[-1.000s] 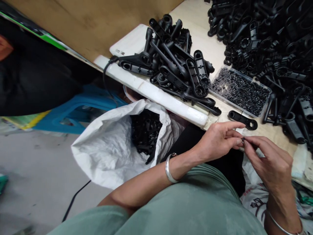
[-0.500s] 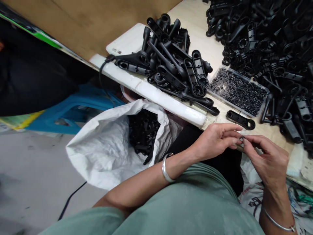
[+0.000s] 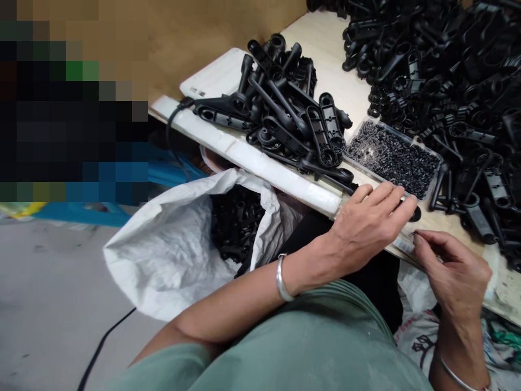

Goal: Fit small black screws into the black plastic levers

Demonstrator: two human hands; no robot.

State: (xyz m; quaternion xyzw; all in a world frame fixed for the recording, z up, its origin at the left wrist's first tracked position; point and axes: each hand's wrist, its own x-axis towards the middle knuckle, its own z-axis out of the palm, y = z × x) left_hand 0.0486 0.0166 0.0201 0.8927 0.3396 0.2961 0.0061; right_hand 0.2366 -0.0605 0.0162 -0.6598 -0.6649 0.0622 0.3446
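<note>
My left hand (image 3: 368,220) lies stretched over a single black plastic handle part (image 3: 414,214) on the table edge, fingers flat on it and hiding most of it. Just to its right, my right hand (image 3: 451,269) is pinched shut, with a tiny black piece (image 3: 414,234) showing at thumb and forefinger. Both wrists wear a silver bangle. Right behind the hands stands a clear tray (image 3: 438,157) of small black pieces (image 3: 391,155).
A heap of black handle parts (image 3: 293,114) lies on the table's left corner, a larger heap (image 3: 448,65) at the right. A white foam strip (image 3: 252,160) lines the edge. Below hangs an open white sack (image 3: 171,250) with black parts (image 3: 236,222) inside. Cardboard (image 3: 203,32) stands behind.
My hands have parted: the left one moved up from the right hand's fingertips and spread over the single black part on the table. The right hand stays pinched on the tiny piece.
</note>
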